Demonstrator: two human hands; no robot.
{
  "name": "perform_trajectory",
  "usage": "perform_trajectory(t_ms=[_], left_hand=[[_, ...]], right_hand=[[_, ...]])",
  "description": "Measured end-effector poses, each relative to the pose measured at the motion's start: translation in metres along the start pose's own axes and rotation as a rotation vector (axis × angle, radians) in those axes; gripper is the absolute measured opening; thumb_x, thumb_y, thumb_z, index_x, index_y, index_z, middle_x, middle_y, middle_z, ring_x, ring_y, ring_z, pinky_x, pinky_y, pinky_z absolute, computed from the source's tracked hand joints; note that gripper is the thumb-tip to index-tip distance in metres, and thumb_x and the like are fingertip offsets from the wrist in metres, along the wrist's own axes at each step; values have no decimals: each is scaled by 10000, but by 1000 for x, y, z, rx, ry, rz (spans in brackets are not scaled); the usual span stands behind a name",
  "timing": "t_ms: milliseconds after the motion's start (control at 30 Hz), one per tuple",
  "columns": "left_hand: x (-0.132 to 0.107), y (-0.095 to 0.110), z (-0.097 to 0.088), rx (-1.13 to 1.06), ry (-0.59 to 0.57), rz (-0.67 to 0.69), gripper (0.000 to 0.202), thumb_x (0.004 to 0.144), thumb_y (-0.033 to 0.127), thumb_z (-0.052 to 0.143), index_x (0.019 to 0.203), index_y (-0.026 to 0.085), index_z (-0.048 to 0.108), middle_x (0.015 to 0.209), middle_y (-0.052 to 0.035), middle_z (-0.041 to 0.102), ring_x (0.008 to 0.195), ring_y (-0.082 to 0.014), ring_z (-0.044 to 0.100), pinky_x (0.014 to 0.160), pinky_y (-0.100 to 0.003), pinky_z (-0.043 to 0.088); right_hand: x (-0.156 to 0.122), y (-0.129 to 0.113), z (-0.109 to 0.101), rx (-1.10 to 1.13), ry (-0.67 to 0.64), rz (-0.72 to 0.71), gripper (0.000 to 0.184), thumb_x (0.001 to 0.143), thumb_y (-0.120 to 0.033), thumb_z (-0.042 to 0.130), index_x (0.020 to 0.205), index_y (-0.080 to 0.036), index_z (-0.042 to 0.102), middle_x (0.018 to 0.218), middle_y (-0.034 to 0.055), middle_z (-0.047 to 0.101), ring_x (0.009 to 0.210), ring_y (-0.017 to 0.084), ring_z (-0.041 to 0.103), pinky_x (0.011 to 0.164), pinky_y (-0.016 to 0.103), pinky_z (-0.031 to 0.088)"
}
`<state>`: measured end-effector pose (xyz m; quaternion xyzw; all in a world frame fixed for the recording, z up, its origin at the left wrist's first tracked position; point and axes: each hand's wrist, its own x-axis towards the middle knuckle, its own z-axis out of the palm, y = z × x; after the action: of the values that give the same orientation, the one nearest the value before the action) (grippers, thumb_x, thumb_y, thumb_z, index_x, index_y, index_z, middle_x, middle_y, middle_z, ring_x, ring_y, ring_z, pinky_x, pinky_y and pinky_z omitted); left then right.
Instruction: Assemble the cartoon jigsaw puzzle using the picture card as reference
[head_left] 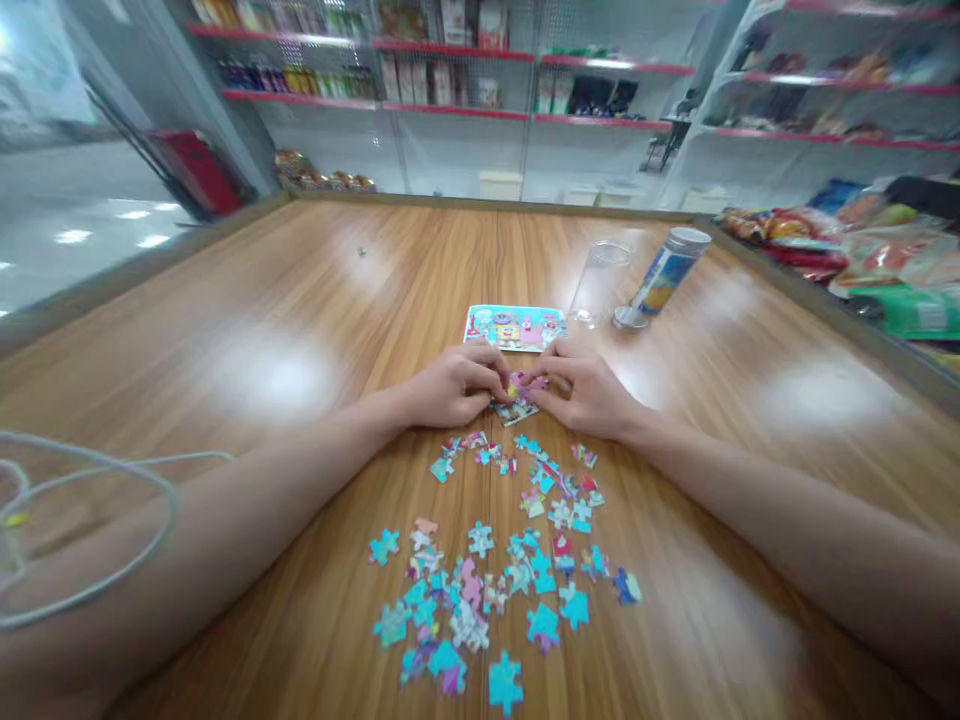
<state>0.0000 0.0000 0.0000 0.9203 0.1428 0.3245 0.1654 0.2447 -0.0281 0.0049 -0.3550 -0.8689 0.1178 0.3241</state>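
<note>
Both hands meet at a small joined section of jigsaw puzzle (516, 411) on the wooden table. My left hand (466, 385) grips its left side with bent fingers, the thumb low against the edge. From the right, my right hand (579, 388) pinches the same section between thumb and fingers; part of it is hidden by the fingers. Just beyond lies a picture card (516, 328) with colourful cartoon figures. Nearer to me, loose jigsaw pieces (505, 683), mostly light blue with some pink and white, are scattered in several clusters.
A clear plastic tube (600, 280) and a printed canister (670, 270) stand beyond my right hand, with a round metal lid (630, 318) beside them. A white cable (112, 465) loops at the left. Packaged goods (862, 245) lie past the right table edge; shelves (450, 108) stand behind.
</note>
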Motion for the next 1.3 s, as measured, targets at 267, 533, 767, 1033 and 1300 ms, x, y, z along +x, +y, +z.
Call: perform_trajectory(t_ms=[267,533,767,1033,1300], left_hand=[[1,4,0,8,-37,-24,269,802,33,537,844,188,752,981,-65,694,925,-181,643,878,-363,512],[5,9,0,72,-74,-83,195,866,233,650,1040,175,719,1064,-95,652,1029,-219,607,961,-405,491],[3,8,0,71,-88,-98,102,860,214,645,929,187,715,1050,-80,631,1025,-211,595,973,-401,482],[3,7,1,162,-41,-141,219,866,255,652,1059,192,733,1088,-101,611,1045,-232,569,976,-417,475],[4,5,-2,141,-84,-116,209,892,225,621,1059,215,748,1099,-83,663,1048,-221,591,1014,-428,435]], right_hand=[[0,5,2,14,11,14,95,845,-215,728,909,-231,796,837,37,534,787,177,521,714,324,427],[0,7,5,-62,60,-14,103,857,-221,707,913,-224,793,824,38,551,807,190,546,752,344,436],[0,2,0,-51,33,-39,135,852,-177,662,935,-212,763,879,49,581,854,204,564,792,359,451],[1,4,0,-115,21,-24,121,852,-276,719,938,-213,777,845,47,566,851,211,564,813,373,454],[0,12,3,-163,71,47,181,877,-242,691,1016,-274,803,864,56,566,877,224,559,829,388,462]])
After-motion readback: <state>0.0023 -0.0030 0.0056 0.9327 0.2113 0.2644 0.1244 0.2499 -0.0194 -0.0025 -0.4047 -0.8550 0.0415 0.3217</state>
